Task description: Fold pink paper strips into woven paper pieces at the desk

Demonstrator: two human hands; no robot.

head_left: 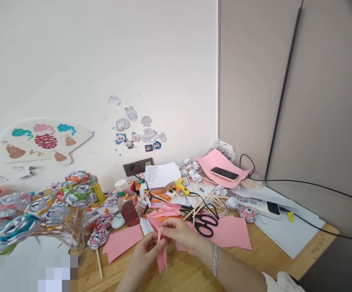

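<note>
Both hands meet over the front of the wooden table, pinching one folded pink paper strip [161, 259]. My left hand [149, 248] grips the strip from the left, thumb and fingers closed on it. From the right, my right hand [176, 232] has its fingertips closed on the strip's upper part. Just behind the hands lie more pink strips [166, 211] and a white folded piece [146, 226]. Black-handled scissors [205, 225] rest right of my right hand on pink paper sheets [232, 233]. Another pink sheet [124, 242] lies to the left.
A bottle of reddish liquid [129, 209] stands behind the hands, near a yellow glue gun [182, 187] with a black cord. Rolled paper flowers [57, 211] crowd the left. A phone [224, 173] rests on pink paper; white sheets [281, 231] lie at right.
</note>
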